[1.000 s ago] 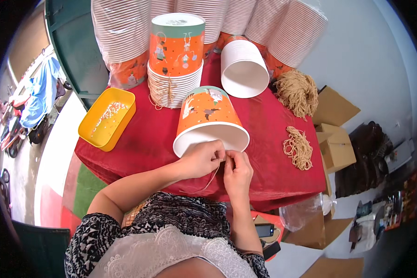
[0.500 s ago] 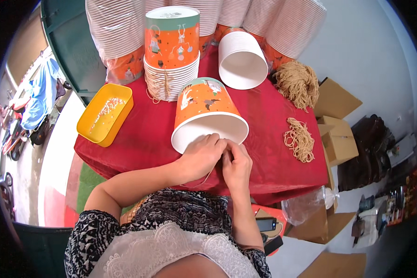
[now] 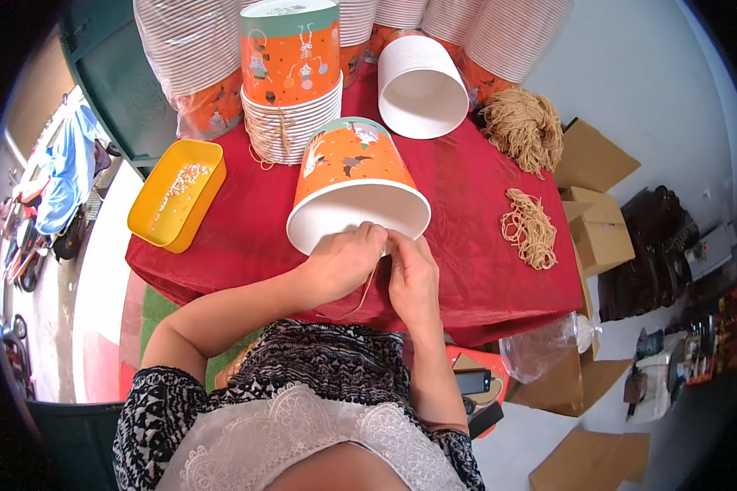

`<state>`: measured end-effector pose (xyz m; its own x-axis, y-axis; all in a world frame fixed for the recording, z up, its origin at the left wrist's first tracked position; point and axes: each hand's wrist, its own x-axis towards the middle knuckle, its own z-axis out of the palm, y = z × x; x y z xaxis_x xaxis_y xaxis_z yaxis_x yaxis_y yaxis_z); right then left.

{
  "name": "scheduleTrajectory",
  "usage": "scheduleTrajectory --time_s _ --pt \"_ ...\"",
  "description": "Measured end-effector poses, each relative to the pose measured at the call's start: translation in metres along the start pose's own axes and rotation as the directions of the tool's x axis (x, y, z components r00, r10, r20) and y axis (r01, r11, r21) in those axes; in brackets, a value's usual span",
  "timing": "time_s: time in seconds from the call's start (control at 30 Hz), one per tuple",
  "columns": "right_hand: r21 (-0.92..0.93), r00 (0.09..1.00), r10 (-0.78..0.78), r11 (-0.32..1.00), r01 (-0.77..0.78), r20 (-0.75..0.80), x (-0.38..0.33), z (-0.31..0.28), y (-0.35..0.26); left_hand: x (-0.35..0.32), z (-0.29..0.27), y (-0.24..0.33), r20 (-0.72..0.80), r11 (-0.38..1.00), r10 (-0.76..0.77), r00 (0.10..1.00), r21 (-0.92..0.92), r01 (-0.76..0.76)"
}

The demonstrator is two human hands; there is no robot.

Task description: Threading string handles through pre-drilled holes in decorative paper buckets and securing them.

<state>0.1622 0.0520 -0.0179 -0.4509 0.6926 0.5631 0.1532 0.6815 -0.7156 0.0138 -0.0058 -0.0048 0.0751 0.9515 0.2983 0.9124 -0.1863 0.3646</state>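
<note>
An orange paper bucket (image 3: 354, 168) with a green base band and printed figures lies on its side, its white mouth facing me. At the near lower rim my left hand (image 3: 344, 260) and my right hand (image 3: 412, 270) meet, fingertips pinched together. A thin tan string (image 3: 367, 288) hangs down between them toward my lap. The fingers hide its upper end and the rim there, so whether it is knotted I cannot tell.
A yellow tub (image 3: 176, 196) with small pale pieces stands left. Behind are stacked buckets (image 3: 291, 90) and a white bucket (image 3: 422, 90) on its side. Tan string bundles (image 3: 529, 229) lie right on the red cloth (image 3: 467, 278). Cardboard boxes (image 3: 602, 233) stand beyond.
The view has shifted slightly, so the table things sit a little higher and further left. My hands stay pinched together at the bucket's rim; more of the hanging string shows.
</note>
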Motion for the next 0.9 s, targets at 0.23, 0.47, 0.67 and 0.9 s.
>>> scheduleTrajectory --time_s 0.23,0.47,0.67,0.9 --pt "0.018 0.996 0.004 1.0 -0.005 0.091 0.005 -0.003 -0.003 -0.004 0.005 -0.003 -0.035 0.998 0.053 0.998 0.036 -0.052" --pt "-0.036 0.984 0.09 0.996 -0.086 0.152 0.005 -0.008 -0.003 -0.006 0.008 -0.009 -0.101 0.993 0.116 0.988 0.016 -0.115" --pt "-0.021 0.986 0.123 0.992 -0.121 0.115 0.001 -0.005 -0.004 -0.007 0.005 -0.009 -0.143 0.995 0.053 0.988 -0.073 -0.064" --pt "-0.09 0.994 0.024 0.996 -0.015 0.102 -0.004 -0.005 -0.007 -0.004 -0.007 -0.006 -0.075 0.954 -0.132 0.988 -0.281 0.106"
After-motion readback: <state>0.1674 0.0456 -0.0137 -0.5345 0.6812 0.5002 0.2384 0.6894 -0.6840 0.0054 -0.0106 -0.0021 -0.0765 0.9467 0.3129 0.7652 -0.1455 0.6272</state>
